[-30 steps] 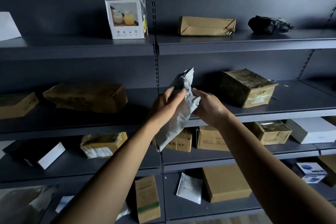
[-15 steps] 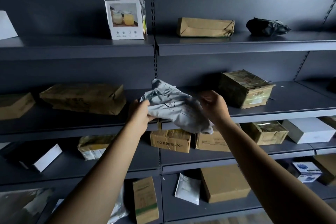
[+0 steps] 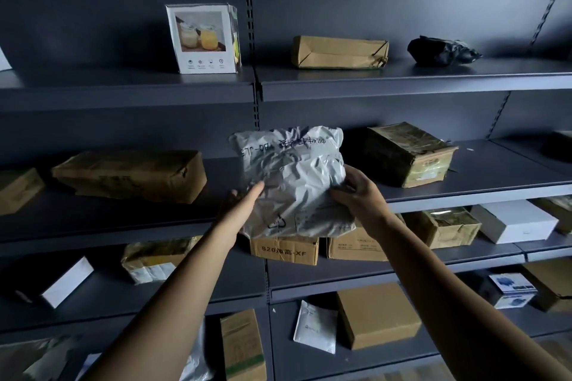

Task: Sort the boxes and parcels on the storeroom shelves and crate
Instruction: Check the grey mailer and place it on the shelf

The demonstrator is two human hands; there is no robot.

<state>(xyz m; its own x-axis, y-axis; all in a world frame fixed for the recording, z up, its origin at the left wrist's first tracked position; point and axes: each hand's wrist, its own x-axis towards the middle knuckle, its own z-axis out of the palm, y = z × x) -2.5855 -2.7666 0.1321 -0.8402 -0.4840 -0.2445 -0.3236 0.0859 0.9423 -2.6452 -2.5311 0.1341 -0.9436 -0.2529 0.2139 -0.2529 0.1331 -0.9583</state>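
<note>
The grey parcel (image 3: 294, 176), a crumpled plastic mailer with dark print across its upper part, is held up in front of the dark shelf (image 3: 464, 192), its face turned toward the camera. Its lower edge hangs past the shelf's front lip; whether any part of it rests on the board cannot be told.

Both hands are on it. The left hand (image 3: 244, 204) holds the parcel's lower left edge, with one digit laid straight across the front and the rest out of sight behind the plastic. The right hand (image 3: 359, 195) grips the parcel's right edge, thumb on the front and fingers curled into the creased film.

Everything else sits around the parcel:
- Just right of it, on the same shelf, is a taped box (image 3: 408, 155), turned at an angle.
- Left of it lies a long brown box (image 3: 133, 173), a little apart.
- Above it and to the left stands a white picture box (image 3: 204, 39).
- Above it and to the right lies a flat brown package (image 3: 339, 52), with a black bag (image 3: 441, 51) further right.
- Directly below it is a printed carton (image 3: 284, 249), partly covered by the parcel's bottom edge.
- Further below lie a white pouch (image 3: 315, 326) and a plain carton (image 3: 377, 314), side by side.
</note>
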